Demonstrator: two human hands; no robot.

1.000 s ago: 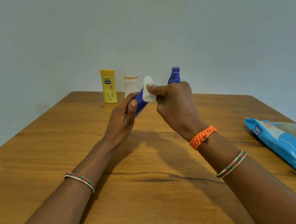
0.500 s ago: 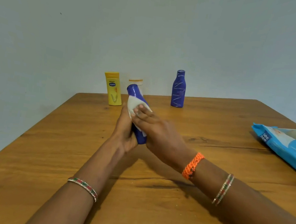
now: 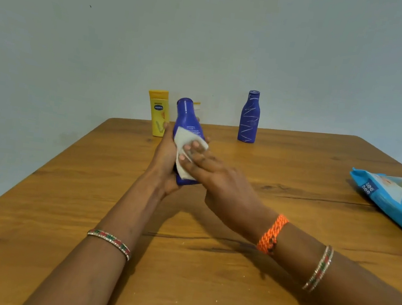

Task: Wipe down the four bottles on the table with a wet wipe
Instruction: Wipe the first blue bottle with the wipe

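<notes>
Centrally, left hand (image 3: 166, 158) grips blue bottle (image 3: 187, 122); right hand (image 3: 219, 180) flat-fingered, presses wipe (image 3: 183, 141); yellow bottle (image 3: 158, 113) reads Vaseline.

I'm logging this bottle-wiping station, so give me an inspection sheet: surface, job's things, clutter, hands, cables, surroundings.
Surface: wooden table, dark grain cracks.
Job's things: blue bottle held tilted above the table, wipe pressed on it; yellow bottle and striped blue bottle upright at the far edge; fourth bottle mostly hidden.
Clutter: wipes pack at right.
Hands: left hand grips the blue bottle; right hand presses the wipe with straight fingers.
Cables: nothing seen.
Surroundings: plain pale wall.
</notes>
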